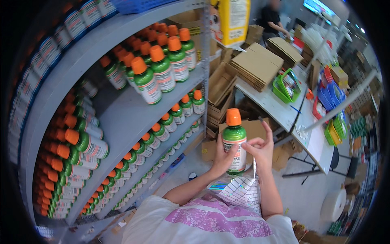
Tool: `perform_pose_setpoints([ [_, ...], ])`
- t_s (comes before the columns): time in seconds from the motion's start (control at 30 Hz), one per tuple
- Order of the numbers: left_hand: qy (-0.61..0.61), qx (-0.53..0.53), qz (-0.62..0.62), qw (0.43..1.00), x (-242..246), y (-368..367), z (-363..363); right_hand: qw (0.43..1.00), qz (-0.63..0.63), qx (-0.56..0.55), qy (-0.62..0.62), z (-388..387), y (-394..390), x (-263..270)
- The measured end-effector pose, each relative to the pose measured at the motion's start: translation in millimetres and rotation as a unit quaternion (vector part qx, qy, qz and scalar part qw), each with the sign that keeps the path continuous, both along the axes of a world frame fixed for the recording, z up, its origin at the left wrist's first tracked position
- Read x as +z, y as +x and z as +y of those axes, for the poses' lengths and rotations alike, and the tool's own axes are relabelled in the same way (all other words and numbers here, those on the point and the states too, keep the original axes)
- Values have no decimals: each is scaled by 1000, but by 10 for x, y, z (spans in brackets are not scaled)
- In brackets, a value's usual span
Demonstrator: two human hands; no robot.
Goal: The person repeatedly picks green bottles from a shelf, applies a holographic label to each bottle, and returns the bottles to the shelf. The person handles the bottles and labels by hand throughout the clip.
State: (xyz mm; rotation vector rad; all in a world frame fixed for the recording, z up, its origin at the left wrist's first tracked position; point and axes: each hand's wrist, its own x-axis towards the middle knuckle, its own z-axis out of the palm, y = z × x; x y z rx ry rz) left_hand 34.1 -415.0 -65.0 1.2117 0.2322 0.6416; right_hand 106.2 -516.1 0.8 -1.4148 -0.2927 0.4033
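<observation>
In the head view, my left hand (224,157) grips a green bottle (234,134) with an orange cap, its thumb across the white printed label. The bottle stands upright in front of my chest. The thumb of my right hand (260,149) meets the right edge of the label. One finger of that hand points up, with something small and dark at its tip. Whether the right hand also grips the bottle is unclear. Below the bottle, a shiny iridescent pouch with a grid pattern (240,190) lies against my right forearm.
On my left, a grey metal shelf (128,106) holds rows of similar bottles (147,85). Ahead right, flat cardboard boxes (259,62) and a green basket (286,87) sit on a white table (317,140). Open cartons (224,82) stand between shelf and table. Another person (271,23) is farther back.
</observation>
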Motion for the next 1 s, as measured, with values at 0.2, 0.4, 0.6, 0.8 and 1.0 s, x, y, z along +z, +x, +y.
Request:
perform_pose_setpoints([
  [0.2,107,33,-2,994,218,-175,125,998,-59,18,31,38,-11,-46],
  [0.4,47,162,-51,984,149,-471,568,998,-19,-17,64,148,99,-333],
  [0.6,194,545,-118,807,632,-749,2001,995,45,15,91,75,228,-566],
  [0.8,421,630,62,650,476,-862,3660,993,45,20,111,30,295,-643],
  [1.0,427,618,60,657,304,-587,4208,990,54,-30,129,-8,307,-570],
])
